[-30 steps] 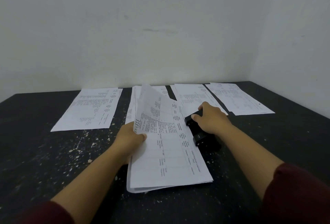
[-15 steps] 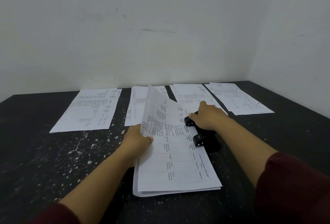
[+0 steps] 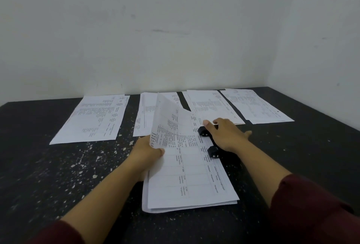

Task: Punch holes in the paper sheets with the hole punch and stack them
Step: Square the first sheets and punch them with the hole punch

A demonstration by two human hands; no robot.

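A thin bundle of printed paper sheets [image 3: 187, 181] lies on the black table with its right edge pushed into the black hole punch [image 3: 211, 146]. My left hand [image 3: 148, 152] grips the bundle's left edge, thumb on top, and the far left corner curls upward. My right hand [image 3: 226, 134] rests palm down on the punch lever, fingers spread and nearly straight. Only the punch's two black heads and part of its base show from under that hand.
Several more printed sheets lie in a row along the back: one at far left [image 3: 93, 119], one behind the bundle [image 3: 145, 113], one behind my right hand [image 3: 210, 105], one at far right [image 3: 257, 105]. The black table [image 3: 58, 175] is flecked with white paint. White walls meet at the back right.
The bundle slid to the right into the punch and settled flatter on the table. My right hand went from curled over the punch to spread flat on its lever.
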